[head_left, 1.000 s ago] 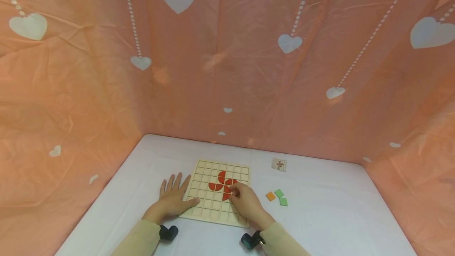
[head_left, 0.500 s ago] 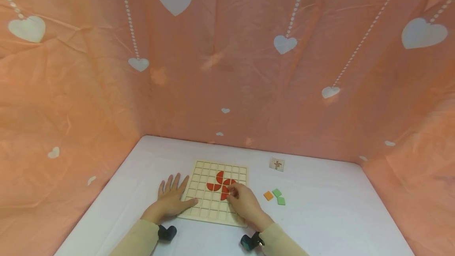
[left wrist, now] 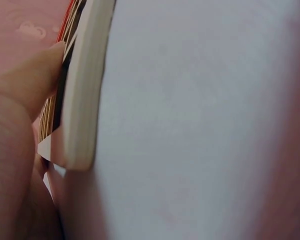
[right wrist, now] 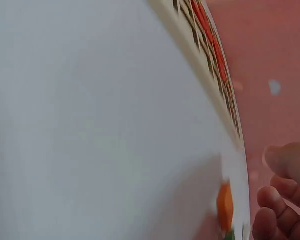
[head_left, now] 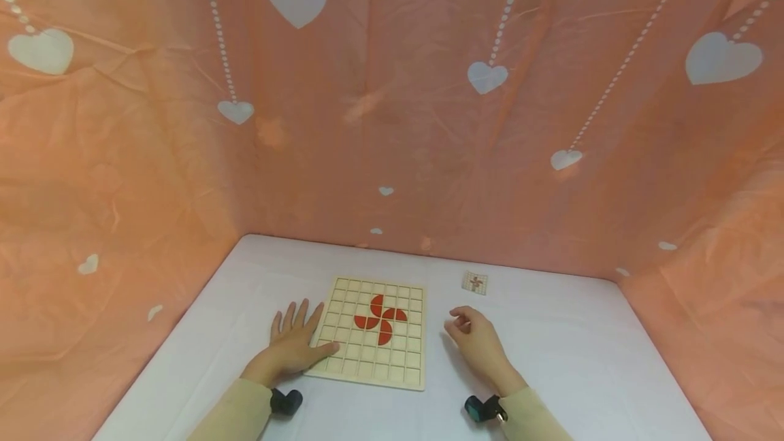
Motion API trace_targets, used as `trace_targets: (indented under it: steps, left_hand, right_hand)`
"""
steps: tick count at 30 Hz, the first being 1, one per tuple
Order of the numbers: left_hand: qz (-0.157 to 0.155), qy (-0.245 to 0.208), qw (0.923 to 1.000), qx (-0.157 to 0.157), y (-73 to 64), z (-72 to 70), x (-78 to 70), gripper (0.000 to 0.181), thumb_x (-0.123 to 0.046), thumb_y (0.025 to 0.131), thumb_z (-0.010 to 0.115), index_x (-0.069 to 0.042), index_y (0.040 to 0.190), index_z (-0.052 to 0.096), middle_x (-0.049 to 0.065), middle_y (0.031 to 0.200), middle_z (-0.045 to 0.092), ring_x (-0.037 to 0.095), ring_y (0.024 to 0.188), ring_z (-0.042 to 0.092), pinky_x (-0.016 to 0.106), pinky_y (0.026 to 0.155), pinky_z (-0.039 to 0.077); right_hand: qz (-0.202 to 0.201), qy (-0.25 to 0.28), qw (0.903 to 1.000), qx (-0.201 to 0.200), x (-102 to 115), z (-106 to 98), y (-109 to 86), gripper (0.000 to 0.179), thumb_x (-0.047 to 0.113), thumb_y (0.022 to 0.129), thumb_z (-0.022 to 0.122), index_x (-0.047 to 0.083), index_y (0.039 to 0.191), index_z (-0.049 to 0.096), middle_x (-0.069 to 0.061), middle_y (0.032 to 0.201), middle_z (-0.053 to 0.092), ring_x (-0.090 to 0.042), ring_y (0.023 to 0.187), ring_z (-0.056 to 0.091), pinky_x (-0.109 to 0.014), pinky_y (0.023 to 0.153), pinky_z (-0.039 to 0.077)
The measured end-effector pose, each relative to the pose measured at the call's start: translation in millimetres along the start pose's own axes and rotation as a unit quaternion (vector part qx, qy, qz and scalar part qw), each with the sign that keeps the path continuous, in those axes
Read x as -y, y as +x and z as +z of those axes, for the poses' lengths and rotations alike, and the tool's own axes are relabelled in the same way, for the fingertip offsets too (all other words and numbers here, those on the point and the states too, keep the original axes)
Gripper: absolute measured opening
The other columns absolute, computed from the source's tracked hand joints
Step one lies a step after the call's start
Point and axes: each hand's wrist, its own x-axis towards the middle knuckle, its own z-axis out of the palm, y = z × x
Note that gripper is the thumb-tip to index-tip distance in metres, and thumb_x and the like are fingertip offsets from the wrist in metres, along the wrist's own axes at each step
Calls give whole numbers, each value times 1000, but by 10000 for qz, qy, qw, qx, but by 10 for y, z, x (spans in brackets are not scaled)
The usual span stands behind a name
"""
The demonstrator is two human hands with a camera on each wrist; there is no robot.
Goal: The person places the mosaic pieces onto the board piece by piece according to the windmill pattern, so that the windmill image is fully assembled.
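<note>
In the head view, a square wooden grid board [head_left: 367,366] lies on the white table. Near its middle, red curved tiles [head_left: 384,333] form a pinwheel. My left hand [head_left: 294,346] rests at the board's left edge with fingers spread, the thumb over the lower left squares. To the board's right, above the table, my right hand [head_left: 480,344] hangs with loosely bent fingers and nothing visible between them. It hides the loose tiles from the head view. In the right wrist view, an orange tile [right wrist: 225,205] and a sliver of green tile [right wrist: 230,234] show below the hand.
A small card [head_left: 474,282] printed with a red pinwheel on a grid lies at the back right of the table [head_left: 563,359]. An orange-pink curtain [head_left: 343,121] with white hearts encloses the back and sides.
My right hand has left the red tile on the board and moved right, over the loose orange and green tiles. The full pinwheel now shows. My left hand has stayed on the board's edge.
</note>
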Motion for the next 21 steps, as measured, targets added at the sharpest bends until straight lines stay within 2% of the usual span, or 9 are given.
trace_targets:
  steps: [4, 10, 15, 21]
  left_hand:
    - [-3, 35, 10000, -30, -4, 2, 6, 103, -68, 83, 57, -5, 154, 18, 27, 158, 0, 46, 142, -11, 61, 108, -16]
    - [46, 18, 10000, -77, 1, -1, -2, 103, -67, 83, 58, -4, 154, 19, 27, 158, 0, 47, 142, -10, 61, 107, -17]
    - [-6, 76, 10000, -51, 10, 13, -4, 102, -68, 83, 57, -4, 154, 19, 27, 158, 0, 47, 142, -11, 61, 108, -16]
    - [-66, 43, 9999, -79, 10, 19, 5, 103, -69, 82, 58, -5, 154, 19, 26, 158, 0, 46, 142, -12, 61, 107, -17]
  right_hand:
    - [173, -47, 9997, -138, -148, -155, -19, 31, 21, 90, 70, 5, 115, 64, -2, 92, 60, -14, 78, 57, -28, 62, 49]
    - [193, -309, 9989, -293, -282, -300, -54, 34, 23, 89, 71, 3, 116, 64, -3, 94, 62, -17, 84, 57, -31, 68, 49]
    - [284, -486, 9979, -319, -354, -338, -63, 34, 23, 89, 71, 3, 116, 64, -5, 97, 63, -18, 85, 57, -35, 73, 49]
    - [433, -586, 9969, -296, -404, -344, -57, 34, 24, 88, 72, 4, 114, 63, -5, 98, 63, -18, 85, 55, -35, 74, 48]
